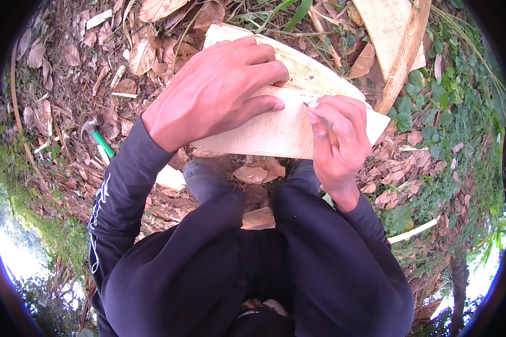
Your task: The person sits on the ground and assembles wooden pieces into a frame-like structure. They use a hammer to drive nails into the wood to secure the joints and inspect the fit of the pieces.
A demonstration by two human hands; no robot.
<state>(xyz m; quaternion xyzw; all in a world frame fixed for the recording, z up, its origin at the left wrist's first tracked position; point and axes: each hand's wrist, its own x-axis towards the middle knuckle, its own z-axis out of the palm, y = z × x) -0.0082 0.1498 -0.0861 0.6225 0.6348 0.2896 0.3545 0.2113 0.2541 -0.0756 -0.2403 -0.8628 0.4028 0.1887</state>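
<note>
A pale, fresh-cut wooden board [264,135] lies across in front of my boots. Along its far side runs a rougher, curved wooden part [315,70]; whether this is a separate piece I cannot tell. My left hand [216,92] grips the wood from above, its fingers bent over the far part and the thumb lying on the flat face. At the board's right end, my right hand [341,135] is closed in a pinch. A small, thin thing with a dark tip [306,104] pokes out between thumb and fingers against the wood, too small to name.
On the ground at left lies a hammer [98,135] with a green handle. Another pale board [385,31] and a long stick [403,56] lie at the far right. Dry leaves [143,56] and wood chips cover the soil, and green creepers [450,112] grow at right.
</note>
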